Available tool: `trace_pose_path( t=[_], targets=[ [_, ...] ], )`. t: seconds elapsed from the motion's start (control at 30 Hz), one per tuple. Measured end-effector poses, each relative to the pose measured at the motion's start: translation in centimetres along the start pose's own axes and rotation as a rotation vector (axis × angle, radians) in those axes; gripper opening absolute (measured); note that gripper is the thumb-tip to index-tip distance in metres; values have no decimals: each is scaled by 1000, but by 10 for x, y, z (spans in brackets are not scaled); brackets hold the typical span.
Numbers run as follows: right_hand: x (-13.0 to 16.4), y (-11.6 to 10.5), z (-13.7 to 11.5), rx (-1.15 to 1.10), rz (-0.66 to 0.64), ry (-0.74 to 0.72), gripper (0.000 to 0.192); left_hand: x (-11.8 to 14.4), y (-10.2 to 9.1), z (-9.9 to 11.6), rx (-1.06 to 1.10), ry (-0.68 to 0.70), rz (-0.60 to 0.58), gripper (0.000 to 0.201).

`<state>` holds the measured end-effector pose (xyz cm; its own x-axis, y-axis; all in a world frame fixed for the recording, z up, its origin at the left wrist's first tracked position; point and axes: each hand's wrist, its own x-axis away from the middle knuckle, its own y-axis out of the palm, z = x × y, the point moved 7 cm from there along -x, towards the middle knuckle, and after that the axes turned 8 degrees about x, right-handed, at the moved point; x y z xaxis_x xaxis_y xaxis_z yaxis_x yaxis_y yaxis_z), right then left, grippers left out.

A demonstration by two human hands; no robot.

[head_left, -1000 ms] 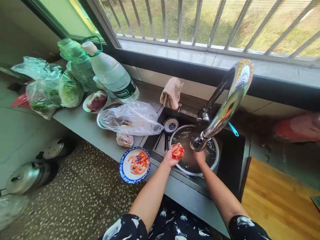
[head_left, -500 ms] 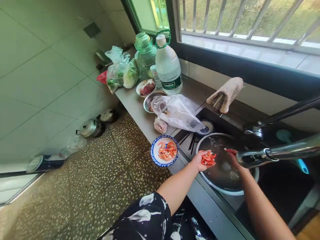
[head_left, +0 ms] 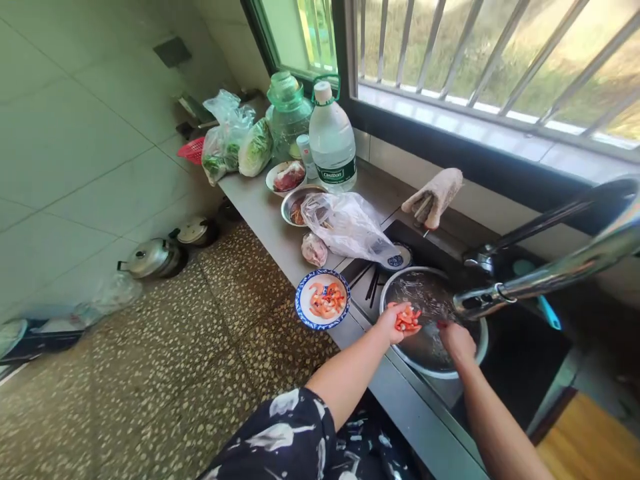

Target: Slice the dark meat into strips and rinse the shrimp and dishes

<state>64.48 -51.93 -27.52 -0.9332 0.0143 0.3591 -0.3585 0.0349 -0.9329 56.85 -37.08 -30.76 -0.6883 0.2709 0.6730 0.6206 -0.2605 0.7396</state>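
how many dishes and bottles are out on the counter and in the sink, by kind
Blue-rimmed dishes: 2, the shrimp plate and a small bowl
Metal basins: 2, in the sink and on the counter
White bowl: 1
Bottles: 2, clear and green
Total: 7

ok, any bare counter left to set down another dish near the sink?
Bare strip of counter along the front edge, from the vegetable bags to the shrimp plate. Crowded toward the wall: bottles, meat bowls, plastic bag. The basin fills the sink.
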Motion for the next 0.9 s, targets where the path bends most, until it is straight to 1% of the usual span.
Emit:
trace_pose_path(
  t=[0.03, 0.07, 0.1, 0.13, 0.17, 0.2, 0.23, 0.27, 0.3, 0.33, 0.37, 0.4, 0.43, 0.47, 0.53, 0.57, 0.63, 0.7, 0.73, 0.77, 0.8, 0.83, 0.87, 0.9],
  targets=[
    [9, -6, -18, 2, -6, -37, 34, 14, 4, 7, -11, 25, -38, 29],
    [20, -13, -41, -16, 2, -106, 34, 31, 7, 17, -27, 56, -77, 30],
    [34, -22, -69, -70, 35, -208, 33, 52, 9, 30, -48, 111, -118, 30],
    [50, -32, -99, -142, 81, -314, 33, 73, 9, 47, -69, 196, -142, 29],
    [67, -38, -130, -195, 85, -406, 32, 96, 4, 66, -102, 288, -126, 27],
    [83, -41, -160, -237, 67, -503, 31, 117, -3, 86, -158, 380, -84, 26],
    [99, -41, -189, -270, 39, -590, 30, 135, -12, 105, -239, 443, -30, 26],
    [112, -40, -215, -283, 18, -666, 30, 150, -23, 125, -326, 520, 66, 25],
    [122, -38, -236, -273, 4, -726, 31, 162, -33, 144, -425, 586, 164, 25],
    [129, -34, -251, -252, -11, -765, 34, 169, -44, 160, -545, 619, 280, 26],
    [131, -30, -259, -234, -14, -783, 39, 174, -52, 174, -685, 643, 390, 26],
    [129, -26, -259, -221, -9, -775, 43, 175, -58, 185, -853, 659, 487, 25],
    [123, -21, -251, -211, 2, -736, 45, 174, -61, 193, -1043, 666, 568, 24],
    [113, -16, -235, -191, 1, -654, 44, 172, -62, 199, -1236, 669, 629, 23],
    [85, 0, -185, -118, -53, -423, 38, 168, -58, 203, -1578, 663, 700, 24],
    [71, 11, -155, -55, -130, -288, 34, 167, -56, 203, -1702, 647, 726, 27],
    [50, 29, -108, 5, -234, -160, 29, 172, -48, 200, -1840, 648, 788, 33],
    [37, 43, -78, 14, -284, -126, 25, 179, -32, 193, -1891, 716, 804, 36],
    [33, 49, -70, 8, -291, -120, 24, 180, -22, 187, -1883, 774, 772, 35],
    [31, 53, -64, -1, -290, -118, 24, 177, -10, 178, -1852, 831, 700, 33],
    [29, 57, -61, -13, -282, -118, 24, 168, 1, 166, -1796, 868, 593, 31],
    [27, 60, -60, -28, -269, -121, 25, 153, 10, 151, -1714, 873, 469, 27],
    [25, 62, -60, -46, -250, -127, 27, 132, 17, 135, -1605, 833, 343, 24],
    [22, 63, -60, -67, -224, -135, 28, 104, 20, 116, -1470, 742, 233, 18]
  ],
)
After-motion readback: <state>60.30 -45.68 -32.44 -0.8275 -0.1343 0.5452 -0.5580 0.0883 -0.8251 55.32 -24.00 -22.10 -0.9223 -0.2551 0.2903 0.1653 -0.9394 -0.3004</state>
